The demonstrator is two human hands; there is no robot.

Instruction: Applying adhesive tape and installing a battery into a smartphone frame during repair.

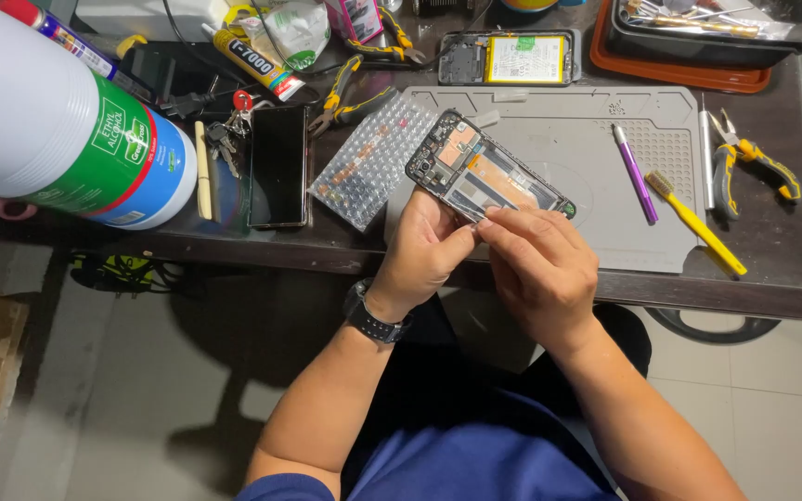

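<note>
An opened phone (486, 172) is held over the repair mat (596, 213) on the worktop (791, 269). Left of it a bubble-wrap piece (364, 162) is laid, then another phone (278, 165); a toothbrush (695, 222) and pliers (744, 160) are placed right.

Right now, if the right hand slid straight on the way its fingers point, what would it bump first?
The right hand points up-left, its fingers already at the opened phone. Past that, probably the bubble wrap sheet, though depth is unclear.

Both hands (485, 255) grip opened phone (485, 172) over grey mat (596, 167).
</note>
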